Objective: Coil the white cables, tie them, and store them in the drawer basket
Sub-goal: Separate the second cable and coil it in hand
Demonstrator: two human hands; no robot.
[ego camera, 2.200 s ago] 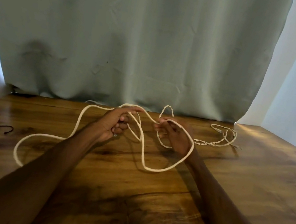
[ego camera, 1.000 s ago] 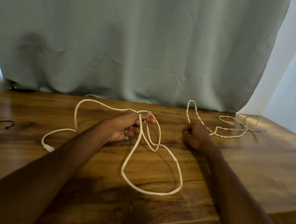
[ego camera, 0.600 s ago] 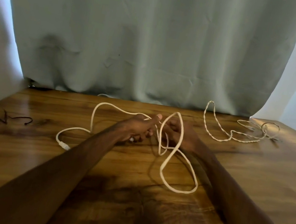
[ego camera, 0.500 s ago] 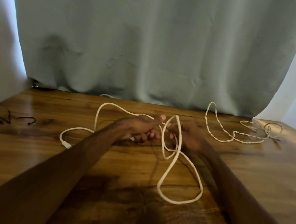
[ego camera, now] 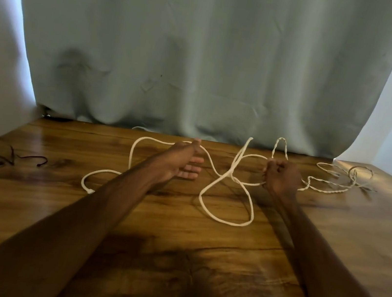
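Head view: a grey-green curtain [ego camera: 204,59] is hanging behind the wooden worktop [ego camera: 355,237]. The white cable [ego camera: 225,222] is lying looped on it between the hands. The right hand [ego camera: 281,177] is curling its grip round the cable. The left hand [ego camera: 180,162] is resting with its grip spread and the cable crossing its thumb. A twisted cable [ego camera: 332,191] is lying far right.

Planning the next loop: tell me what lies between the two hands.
In the head view, the white cable crosses itself between the left hand and the right hand, with its loop lying on the wooden table.
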